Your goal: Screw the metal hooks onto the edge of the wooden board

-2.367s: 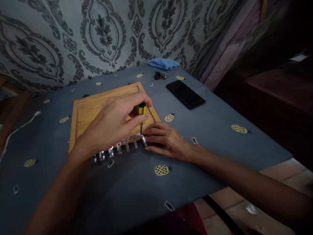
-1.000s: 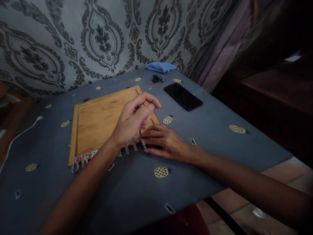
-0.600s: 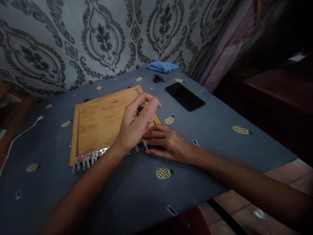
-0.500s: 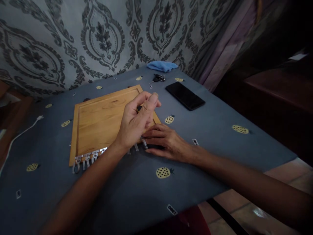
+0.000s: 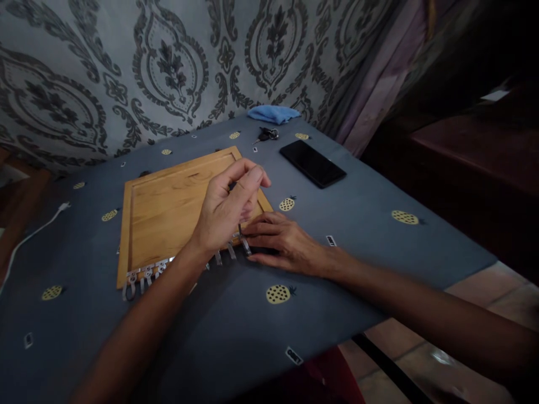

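Note:
A wooden board (image 5: 168, 207) with a raised rim lies on the table, a row of metal hooks (image 5: 148, 272) along its near edge. My left hand (image 5: 229, 205) is closed above the board's right part, round what looks like a screwdriver (image 5: 240, 229). Its handle is mostly hidden in my fingers, and only a thin shaft shows, pointing down at the last hook. At the board's near right corner, my right hand (image 5: 286, 244) is closed, its fingers pressing at the endmost metal hook (image 5: 245, 244). My left forearm covers the middle of the row.
To the right of the board lies a black phone (image 5: 312, 163). Behind it are keys (image 5: 267, 134) and a blue cloth (image 5: 273, 114). A white cable (image 5: 36, 231) runs along the left side. The patterned curtain (image 5: 172, 62) hangs at the table's back edge.
The whole view has shifted slightly, moving everything a little left. My left hand has turned a bit, and the thin shaft below it now shows. My right hand keeps its place at the corner.

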The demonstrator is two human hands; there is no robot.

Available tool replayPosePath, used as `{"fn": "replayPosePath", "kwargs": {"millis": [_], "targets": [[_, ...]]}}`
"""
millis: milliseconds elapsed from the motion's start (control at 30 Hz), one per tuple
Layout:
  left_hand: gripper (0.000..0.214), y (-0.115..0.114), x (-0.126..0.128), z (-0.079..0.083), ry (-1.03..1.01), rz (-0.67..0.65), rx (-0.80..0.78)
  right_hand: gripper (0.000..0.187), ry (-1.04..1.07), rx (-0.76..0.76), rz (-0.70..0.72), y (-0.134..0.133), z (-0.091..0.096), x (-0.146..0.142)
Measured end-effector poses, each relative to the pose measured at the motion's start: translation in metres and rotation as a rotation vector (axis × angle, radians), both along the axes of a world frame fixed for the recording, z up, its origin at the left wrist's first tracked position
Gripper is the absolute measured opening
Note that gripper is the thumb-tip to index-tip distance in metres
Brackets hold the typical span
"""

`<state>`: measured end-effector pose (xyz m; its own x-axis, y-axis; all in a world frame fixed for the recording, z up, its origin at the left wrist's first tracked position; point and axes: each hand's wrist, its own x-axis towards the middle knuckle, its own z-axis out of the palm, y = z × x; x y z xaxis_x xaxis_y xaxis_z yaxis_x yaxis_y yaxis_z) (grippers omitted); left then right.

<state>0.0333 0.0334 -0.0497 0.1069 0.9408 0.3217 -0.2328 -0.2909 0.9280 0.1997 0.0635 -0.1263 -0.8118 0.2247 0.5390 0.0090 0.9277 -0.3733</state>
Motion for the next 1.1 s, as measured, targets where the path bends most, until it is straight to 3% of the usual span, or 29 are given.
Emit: {"fn": "replayPosePath", "kwargs": {"millis": [1100], "targets": [[0.02,-0.0039,-0.0082,-0.0003,0.064,-0.03,0.026,0.024,0.031,0.02,0.012,0.0021,-0.0016,0.0005]]}}
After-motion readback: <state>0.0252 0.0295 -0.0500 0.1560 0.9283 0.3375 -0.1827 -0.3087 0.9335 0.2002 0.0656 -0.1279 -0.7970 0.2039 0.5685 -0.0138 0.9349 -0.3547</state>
